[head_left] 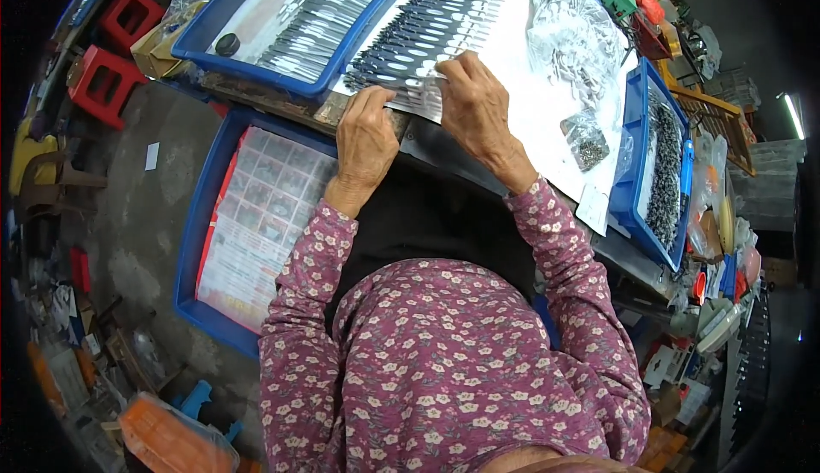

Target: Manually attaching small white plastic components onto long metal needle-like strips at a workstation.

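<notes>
Slim dark metal pieces with pale oval middles (427, 29) lie side by side in a long row on a white-covered tabletop. My left hand (366, 142) is at the near left end of this row, its fingers closed in a pinch. Close to the row's near right end is my right hand (477, 108), thumb and fingers also pressed together. What either pinch holds is too small and partly hidden to make out. Left of the row, a blue tray (331, 67) holds many similar silvery pieces and a small black round cap (227, 44).
A clear plastic bag (572, 33) and a smaller bag of tiny parts (586, 142) lie to the right. Beyond them sits a blue bin (630, 178) of dark small parts. Another blue tray (190, 259) with a printed sheet is lower left; red stools (104, 84) stand on the floor.
</notes>
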Action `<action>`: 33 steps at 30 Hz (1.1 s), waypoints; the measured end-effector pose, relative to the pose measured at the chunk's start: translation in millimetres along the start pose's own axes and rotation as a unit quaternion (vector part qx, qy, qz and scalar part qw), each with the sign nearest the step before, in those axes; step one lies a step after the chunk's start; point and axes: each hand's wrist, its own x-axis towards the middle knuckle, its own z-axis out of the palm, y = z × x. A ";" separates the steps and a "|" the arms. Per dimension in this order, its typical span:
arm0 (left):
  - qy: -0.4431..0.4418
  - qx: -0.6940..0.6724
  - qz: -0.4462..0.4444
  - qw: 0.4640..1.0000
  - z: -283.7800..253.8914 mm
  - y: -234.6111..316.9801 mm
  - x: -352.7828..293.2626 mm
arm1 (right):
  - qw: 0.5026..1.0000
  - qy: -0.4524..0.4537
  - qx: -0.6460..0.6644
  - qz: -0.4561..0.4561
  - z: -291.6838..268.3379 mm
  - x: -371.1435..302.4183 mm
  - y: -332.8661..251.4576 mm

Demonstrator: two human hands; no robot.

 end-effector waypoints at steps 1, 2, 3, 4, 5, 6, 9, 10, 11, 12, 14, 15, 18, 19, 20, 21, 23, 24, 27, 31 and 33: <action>0.001 0.003 0.001 1.000 -3.0 2.6 0.8 | 1.000 0.002 0.007 0.010 -5.1 -1.5 -1.0; 0.003 -0.001 0.003 1.000 -8.4 6.3 3.4 | 1.000 0.004 0.015 0.020 -9.5 -2.8 -2.4; 0.004 -0.005 0.005 1.000 -14.7 10.2 6.3 | 1.000 0.007 0.019 0.019 -14.5 -4.9 -3.6; 0.005 -0.001 0.006 1.000 -21.8 14.2 8.9 | 0.999 0.010 0.025 0.018 -20.4 -7.8 -4.7; 0.008 -0.027 0.002 1.000 -31.8 20.0 11.7 | 0.999 0.014 0.033 0.016 -27.4 -10.2 -8.2; 0.009 -0.055 -0.003 0.998 -38.8 22.7 15.3 | 0.998 0.014 0.066 0.021 -33.4 -12.9 -11.5; 0.044 -0.057 0.021 0.997 -60.4 24.3 35.4 | 0.994 0.009 0.103 0.028 -47.7 -26.9 -13.8; 0.059 -0.042 0.010 0.997 -67.4 22.2 45.1 | 0.993 -0.014 0.109 0.048 -54.1 -30.7 -14.7; 0.058 -0.040 0.013 0.997 -75.1 18.9 55.9 | 0.993 -0.012 0.110 0.049 -60.6 -34.8 -15.6; 0.038 -0.022 0.004 0.999 -83.1 11.9 66.9 | 0.990 -0.027 0.125 0.065 -65.1 -38.6 -16.4; 0.019 -0.005 -0.003 1.000 -91.8 -14.4 91.0 | 0.984 -0.052 0.147 0.082 -72.8 -45.8 -15.3; -0.049 0.085 0.011 0.995 -94.1 -37.0 102.3 | 0.984 -0.051 0.150 0.081 -73.6 -49.4 -16.1; -0.173 0.202 0.036 0.963 -93.1 -80.5 119.6 | 0.975 -0.082 0.178 0.101 -80.8 -59.5 -22.7; -0.224 0.235 0.041 0.945 -94.0 -91.9 121.4 | 0.975 -0.081 0.181 0.101 -81.0 -62.8 -23.2; -0.278 0.213 0.039 0.936 -89.0 -94.8 126.9 | 0.974 -0.082 0.179 0.111 -83.8 -67.8 -19.5; -0.281 0.210 0.044 0.936 -86.1 -97.6 130.1 | 0.973 -0.084 0.178 0.120 -85.4 -71.4 -15.1; -0.278 0.206 0.108 0.932 -76.8 -101.3 138.1 | 0.971 -0.089 0.175 0.136 -88.1 -76.7 -1.5; -0.260 0.178 0.179 0.932 -73.2 -109.4 140.4 | 0.969 -0.095 0.172 0.151 -93.6 -80.8 6.3; -0.303 0.231 0.133 0.915 -60.5 -120.1 158.5 | 0.976 -0.101 0.163 0.104 -97.6 -84.6 36.7; -0.272 0.198 0.232 0.913 -50.3 -140.8 159.9 | 0.968 -0.102 0.204 0.103 -102.3 -98.5 79.1; -0.287 0.184 0.255 0.905 -28.5 -137.2 159.6 | 0.968 -0.099 0.194 0.121 -122.1 -112.3 105.8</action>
